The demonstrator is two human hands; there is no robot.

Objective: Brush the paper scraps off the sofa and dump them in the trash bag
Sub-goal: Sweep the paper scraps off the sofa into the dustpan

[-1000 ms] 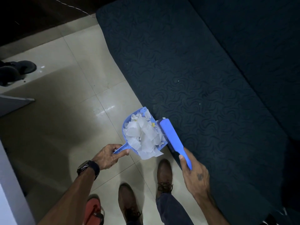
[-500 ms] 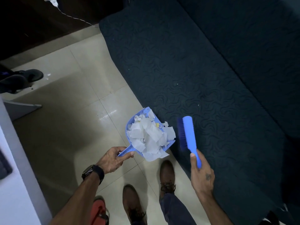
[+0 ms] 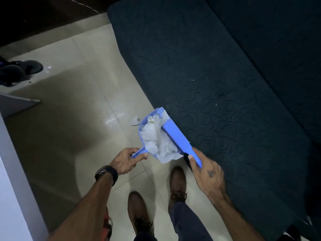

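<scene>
Paper scraps point(image 3: 157, 138) heaping in the blue dustpan point(image 3: 142, 124), beside the sofa point(image 3: 199, 66) edge above the tiled floor point(image 3: 83, 110). Left hand point(image 3: 124, 160) gripping its handle; right hand point(image 3: 207, 173) gripping the blue brush point(image 3: 180, 139), pressing onto the pile. One scrap point(image 3: 135, 120) lying on the floor.

Glossy beige tiled floor point(image 3: 73, 129), dim light; black sandals point(image 3: 20, 69) far left.
</scene>
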